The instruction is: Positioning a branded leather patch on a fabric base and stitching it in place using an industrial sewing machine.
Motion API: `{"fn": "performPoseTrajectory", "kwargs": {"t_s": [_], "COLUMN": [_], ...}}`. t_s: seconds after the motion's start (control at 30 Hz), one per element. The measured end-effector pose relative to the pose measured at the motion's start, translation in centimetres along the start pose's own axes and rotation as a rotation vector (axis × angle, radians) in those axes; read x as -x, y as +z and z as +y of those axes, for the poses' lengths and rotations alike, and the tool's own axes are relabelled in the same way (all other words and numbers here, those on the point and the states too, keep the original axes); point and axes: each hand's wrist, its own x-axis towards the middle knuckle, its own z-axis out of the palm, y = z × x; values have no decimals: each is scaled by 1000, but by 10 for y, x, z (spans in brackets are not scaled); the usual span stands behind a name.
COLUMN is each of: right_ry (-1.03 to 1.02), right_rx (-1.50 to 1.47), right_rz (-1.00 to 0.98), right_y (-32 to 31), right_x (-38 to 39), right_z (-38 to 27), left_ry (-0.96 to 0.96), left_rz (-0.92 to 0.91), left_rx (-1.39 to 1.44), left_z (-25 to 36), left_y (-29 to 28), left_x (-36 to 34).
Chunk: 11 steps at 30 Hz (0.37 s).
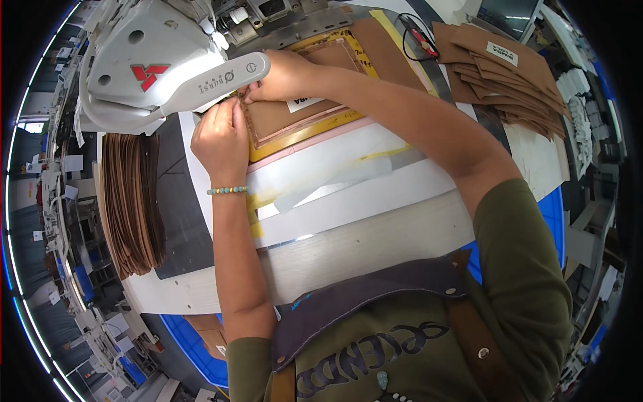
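A yellow-edged template frame lies under the sewing machine, with a brown panel inside it. On the panel is a small white label, partly covered by my right forearm. At the panel's left edge, my left hand has its fingers curled and pinched together. Just across from it my right hand pinches close to the same edge, partly behind the machine's grey arm. Whatever sits between the fingertips of either hand is too small or hidden to make out.
Brown panels stand in a tight row at the left. Another pile of brown panels lies at the far right. Near it rests a red-handled tool with a black cord. Blue bins show below the table's edge.
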Motion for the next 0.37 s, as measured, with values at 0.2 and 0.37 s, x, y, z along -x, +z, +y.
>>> {"fn": "performPoseTrajectory", "kwargs": {"t_s": [0.2,0.37], "right_ry": [53,69], "right_rx": [12,7], "right_rz": [94,89], "right_y": [7,9], "right_x": [1,-3], "right_z": [-4,1], "left_ry": [0,-15], "left_rz": [1,-14], "left_rx": [-1,2], "left_z": [1,2], "left_y": [0,-1], "left_x": [-1,-1]}}
